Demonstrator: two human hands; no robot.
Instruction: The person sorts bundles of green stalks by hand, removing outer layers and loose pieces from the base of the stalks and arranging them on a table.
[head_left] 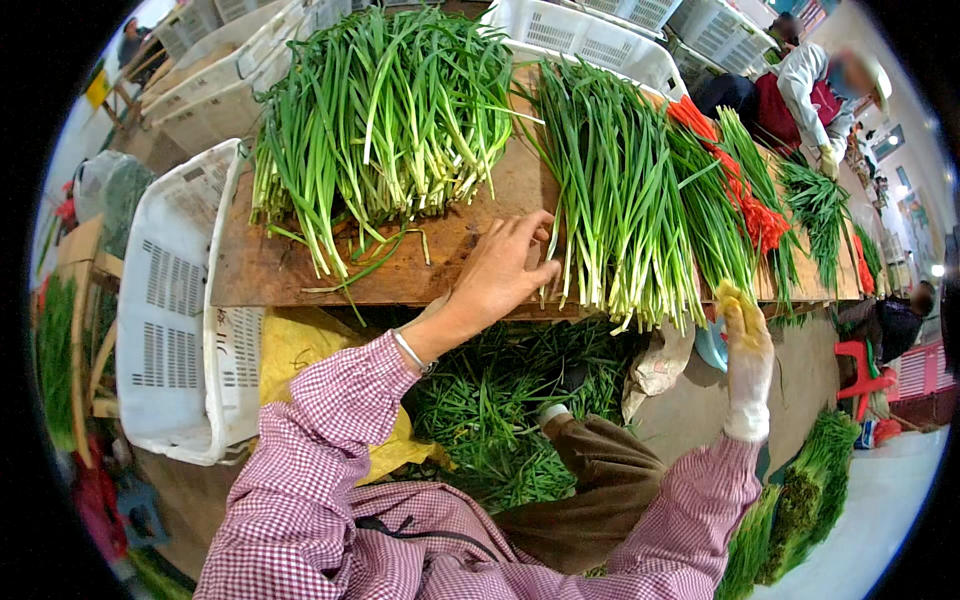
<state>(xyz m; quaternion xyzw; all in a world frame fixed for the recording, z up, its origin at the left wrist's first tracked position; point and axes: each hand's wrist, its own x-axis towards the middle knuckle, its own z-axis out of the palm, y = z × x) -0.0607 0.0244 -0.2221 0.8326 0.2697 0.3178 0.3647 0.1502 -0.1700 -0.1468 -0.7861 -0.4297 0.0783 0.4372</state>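
Observation:
My bare left hand (505, 262) is over the wooden table (390, 268), its thumb and fingers curved and apart with nothing between them. The fingertips are beside the left edge of a spread pile of garlic chives (610, 200), whose pale cut ends hang over the near table edge. On my right hand (746, 335) is a white glove with yellow fingers. Those fingers are extended close together against the stem ends of the right-hand chives (715, 225); its thumb is hidden. A larger heap of garlic chives (385, 120) lies at the table's far left.
Red strips (728, 165) lie across the chives at right. A white crate (180, 300) stands left of the table, with a yellow sack (300, 350) beside it. Loose leaves (490, 420) cover the floor below. Another person (800, 100) works at the far right, near a red stool (862, 375).

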